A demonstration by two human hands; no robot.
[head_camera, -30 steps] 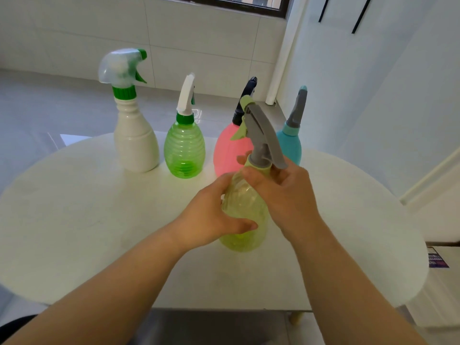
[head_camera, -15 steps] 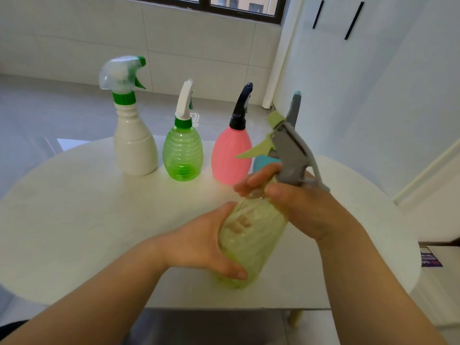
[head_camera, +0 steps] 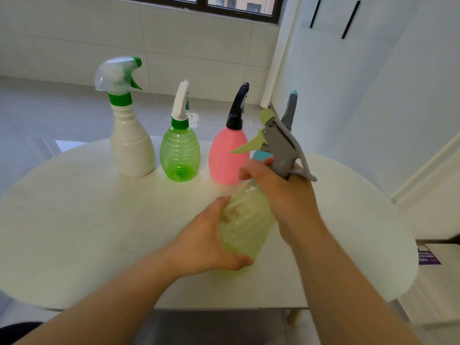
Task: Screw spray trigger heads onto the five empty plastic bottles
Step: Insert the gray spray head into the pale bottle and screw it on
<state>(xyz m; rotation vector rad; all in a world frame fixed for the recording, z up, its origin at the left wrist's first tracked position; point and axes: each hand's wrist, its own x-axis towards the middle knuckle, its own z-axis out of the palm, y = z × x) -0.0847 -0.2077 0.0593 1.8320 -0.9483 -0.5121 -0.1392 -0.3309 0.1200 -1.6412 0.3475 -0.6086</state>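
Note:
A pale yellow-green bottle (head_camera: 245,220) is tilted to the right above the white table (head_camera: 99,220). My left hand (head_camera: 211,242) grips its body from the left. My right hand (head_camera: 283,192) is wrapped around its neck, under the grey trigger head (head_camera: 283,145) with a light green lever. Behind stand a white bottle (head_camera: 130,148) with a clear and green head, a green ribbed bottle (head_camera: 180,153) with a white head, a pink bottle (head_camera: 227,155) with a black head, and a teal bottle (head_camera: 258,155) mostly hidden behind the grey head.
The table's far edge runs just behind the row of bottles, and its front edge lies under my forearms. A white wall and door stand to the right. A small box with a purple label (head_camera: 429,255) sits low at the right.
The yellow-green bottle went from upright to tilted rightward, and its trigger head swung to the right. My left hand slid lower on the body. The view shifted down a little.

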